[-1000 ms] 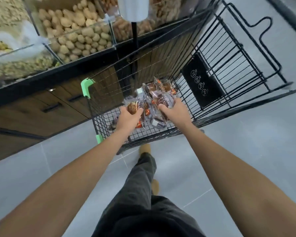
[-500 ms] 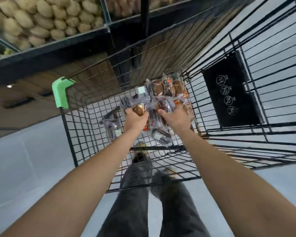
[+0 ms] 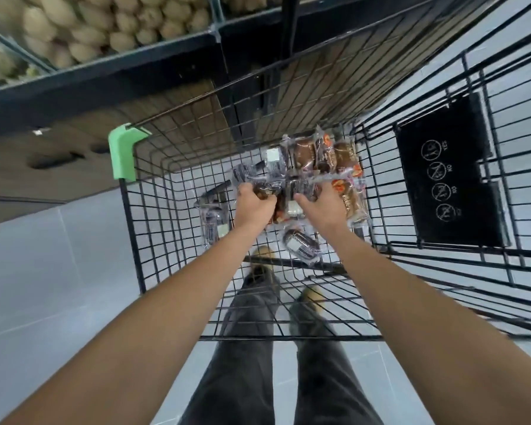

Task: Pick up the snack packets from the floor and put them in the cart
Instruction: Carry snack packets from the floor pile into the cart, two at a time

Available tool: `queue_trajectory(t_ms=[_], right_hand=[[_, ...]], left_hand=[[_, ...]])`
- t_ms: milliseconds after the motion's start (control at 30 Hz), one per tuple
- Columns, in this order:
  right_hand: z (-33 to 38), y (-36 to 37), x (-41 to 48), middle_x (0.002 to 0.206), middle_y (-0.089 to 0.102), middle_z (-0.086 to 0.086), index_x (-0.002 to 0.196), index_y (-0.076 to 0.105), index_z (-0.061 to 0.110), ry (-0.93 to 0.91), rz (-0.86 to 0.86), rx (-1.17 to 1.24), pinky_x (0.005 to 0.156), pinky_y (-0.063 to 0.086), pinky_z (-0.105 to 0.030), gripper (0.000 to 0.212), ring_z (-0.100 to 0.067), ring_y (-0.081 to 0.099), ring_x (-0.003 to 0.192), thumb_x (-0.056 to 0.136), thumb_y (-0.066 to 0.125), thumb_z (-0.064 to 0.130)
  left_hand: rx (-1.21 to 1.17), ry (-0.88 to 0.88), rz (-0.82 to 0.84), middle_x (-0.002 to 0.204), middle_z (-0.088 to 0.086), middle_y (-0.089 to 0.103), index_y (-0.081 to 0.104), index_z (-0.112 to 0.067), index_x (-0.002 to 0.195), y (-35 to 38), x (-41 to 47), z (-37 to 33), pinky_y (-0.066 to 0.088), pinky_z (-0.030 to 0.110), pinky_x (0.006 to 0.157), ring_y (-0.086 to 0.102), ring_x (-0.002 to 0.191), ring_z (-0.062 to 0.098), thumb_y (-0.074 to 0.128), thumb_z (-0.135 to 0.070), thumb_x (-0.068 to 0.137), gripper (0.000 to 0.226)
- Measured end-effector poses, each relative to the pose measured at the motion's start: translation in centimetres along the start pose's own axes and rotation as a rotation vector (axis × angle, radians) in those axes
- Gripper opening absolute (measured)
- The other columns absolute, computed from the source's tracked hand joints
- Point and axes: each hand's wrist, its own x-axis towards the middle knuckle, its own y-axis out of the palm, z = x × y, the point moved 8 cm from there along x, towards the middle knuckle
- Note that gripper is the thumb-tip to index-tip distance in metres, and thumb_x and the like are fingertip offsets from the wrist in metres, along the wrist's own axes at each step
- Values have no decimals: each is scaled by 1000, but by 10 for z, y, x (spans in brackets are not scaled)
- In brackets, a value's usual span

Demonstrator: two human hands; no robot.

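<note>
Both my hands are deep inside the black wire cart (image 3: 129,228), low over its floor. My left hand (image 3: 253,205) is closed on clear snack packets (image 3: 258,182) with brown cakes in them. My right hand (image 3: 321,207) grips more of the same bundle of packets (image 3: 347,191), some with orange print. More packets (image 3: 307,154) stick up beyond my fingers. One packet (image 3: 301,245) lies on the cart floor just below my hands, and another packet (image 3: 213,222) lies to the left of my left wrist.
The cart has a green plastic corner (image 3: 123,151) at left and a black sign panel (image 3: 448,179) on its right wall. Behind it stands a dark shelf (image 3: 105,75) with bins of pale nuts (image 3: 83,29). Grey tiled floor (image 3: 43,271) and my legs (image 3: 252,332) show through the wires.
My hands have gone down from the cart's rim into the basket with the packets. The view has closed in on the cart, and loose packets now lie on its floor.
</note>
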Motion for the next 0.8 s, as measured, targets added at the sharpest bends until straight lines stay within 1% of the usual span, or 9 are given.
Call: queue_trajectory(t_ms=[100,200,267,367,433,500,567,633,800], right_hand=[[12,-10,-13,90,48,1,132,41,11,-77,41,71,56,35,-17,51,-2,40,61,90,62,30],[32,-21,-35,92,49,9,132,43,11,-188,73,97,56,39,-17,47,1,42,61,91,62,24],[44,-27,-53,103,52,9,135,41,10,-266,95,56,63,43,-17,50,1,46,66,91,61,25],[60,-33,-86,125,57,0,138,39,13,-378,123,-9,80,52,-29,55,-5,55,76,91,61,30],[68,-34,-109,125,58,-1,137,41,14,-442,153,-40,89,52,-35,54,-9,58,91,90,62,32],[78,-32,-134,109,60,3,137,42,13,-505,194,-87,82,49,-26,52,-8,55,91,92,60,31],[92,-27,-162,97,58,7,137,42,12,-564,250,-119,75,45,-23,50,-7,53,86,93,57,28],[107,-14,-189,104,61,3,136,43,12,-624,299,-156,76,46,-27,49,-9,55,85,93,57,29],[144,47,-271,106,58,1,131,49,13,-764,418,-248,82,47,-29,44,-17,57,99,91,59,30]], left_hand=[[-44,53,-15,117,-1,56,36,-11,135,-12,-21,-12,41,7,53,52,70,2,60,-13,89,52],[-84,112,-50,142,1,44,30,-16,142,-25,-48,-17,51,28,86,60,103,13,64,-19,86,65],[-149,137,-86,142,-1,45,30,-16,142,-34,-72,-16,39,30,101,49,120,13,62,-16,87,63],[-240,174,-151,134,-2,45,32,-11,141,-43,-102,-1,30,21,96,41,118,8,58,-9,92,56],[-292,181,-212,145,2,39,26,-12,145,-53,-127,13,33,27,106,40,126,13,59,-12,91,63],[-343,178,-259,150,5,34,22,-15,148,-64,-154,29,40,41,107,42,127,16,60,-18,90,69],[-381,192,-309,148,7,35,22,-13,148,-77,-180,47,43,35,103,48,118,15,61,-18,90,70],[-426,197,-384,148,10,36,25,-8,146,-96,-205,71,45,23,94,54,112,15,61,-15,91,66],[-537,94,-581,148,6,37,29,-8,144,-150,-271,150,33,29,107,42,131,21,60,-18,91,62]])
